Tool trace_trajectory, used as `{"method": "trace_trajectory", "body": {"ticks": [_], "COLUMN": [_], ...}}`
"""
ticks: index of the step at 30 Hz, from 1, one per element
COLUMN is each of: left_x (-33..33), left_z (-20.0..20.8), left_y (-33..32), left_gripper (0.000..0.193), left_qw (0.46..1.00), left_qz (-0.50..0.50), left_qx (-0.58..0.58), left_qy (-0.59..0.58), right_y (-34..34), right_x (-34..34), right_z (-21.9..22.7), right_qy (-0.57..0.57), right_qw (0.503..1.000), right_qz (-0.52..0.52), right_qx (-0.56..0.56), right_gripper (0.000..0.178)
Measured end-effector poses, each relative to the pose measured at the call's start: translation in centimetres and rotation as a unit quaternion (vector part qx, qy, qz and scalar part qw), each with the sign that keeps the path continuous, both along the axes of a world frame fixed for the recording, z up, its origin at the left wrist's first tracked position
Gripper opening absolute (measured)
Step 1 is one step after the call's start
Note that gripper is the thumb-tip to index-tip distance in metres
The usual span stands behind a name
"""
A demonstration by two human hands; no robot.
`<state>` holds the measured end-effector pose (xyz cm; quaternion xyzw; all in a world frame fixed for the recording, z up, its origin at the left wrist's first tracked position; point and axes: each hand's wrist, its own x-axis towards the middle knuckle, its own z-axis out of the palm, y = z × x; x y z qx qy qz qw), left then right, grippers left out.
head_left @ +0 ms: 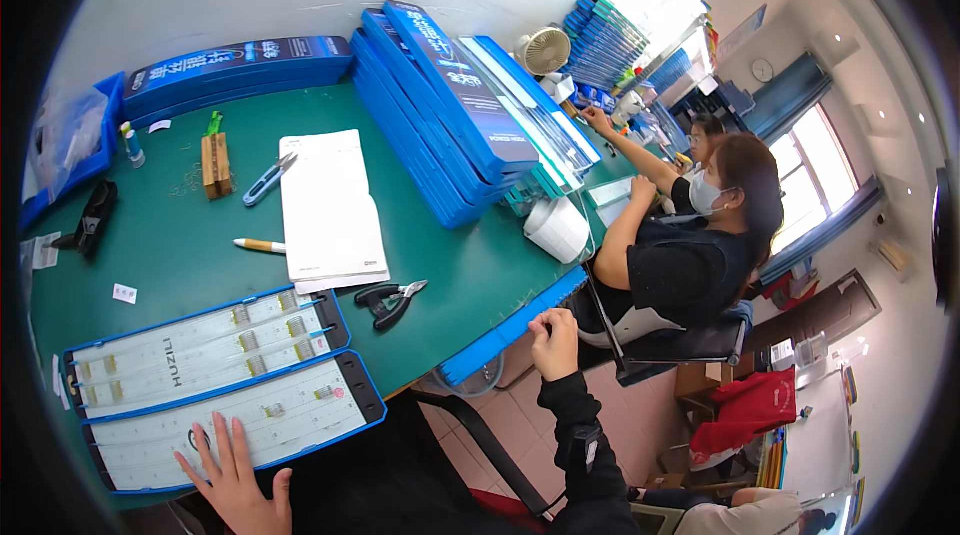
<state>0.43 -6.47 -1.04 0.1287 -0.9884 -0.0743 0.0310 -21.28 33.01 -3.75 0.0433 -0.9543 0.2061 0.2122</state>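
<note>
A long, flat case (350, 413) with blue edges and two white panels lies open at the near left of the green table. Several small springy coils (256, 365) sit in rows on its panels, with thin lines running lengthwise. My left hand (235, 480) rests on the nearer panel, fingers spread, holding nothing. Off the table's front edge, beside a blue strip, my right hand (555, 343) is raised with its fingers curled into a pinch. Whatever lies between those fingertips is too small to make out. Black-handled cutting pliers (391, 303) lie between the case and my right hand.
An open notebook (330, 200), a pen (260, 246), a blue cutter (270, 182) and a wooden block (215, 167) lie farther back. Stacked blue cases (430, 115) stand behind. A white bin (557, 230) hangs near a seated co-worker (700, 235) at the right.
</note>
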Motion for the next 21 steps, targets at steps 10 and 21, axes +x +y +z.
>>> {"method": "trace_trajectory", "body": {"ticks": [10, 21], "left_x": [-0.8, -0.8], "left_z": [-2.1, -0.1], "left_y": [-0.3, -0.4], "left_gripper": [0.076, 0.078], "left_qw": [0.995, 0.935], "left_qz": [-0.017, -0.175], "left_qx": [0.069, 0.302], "left_qy": [0.074, 0.054], "right_y": [1.3, -12.6], "right_x": [-0.5, 9.2], "right_z": [0.6, 12.0], "right_qy": [0.057, -0.145], "right_qw": [0.995, 0.902], "right_qz": [0.072, 0.399], "right_qx": [0.038, 0.077], "right_gripper": [0.006, 0.015]}}
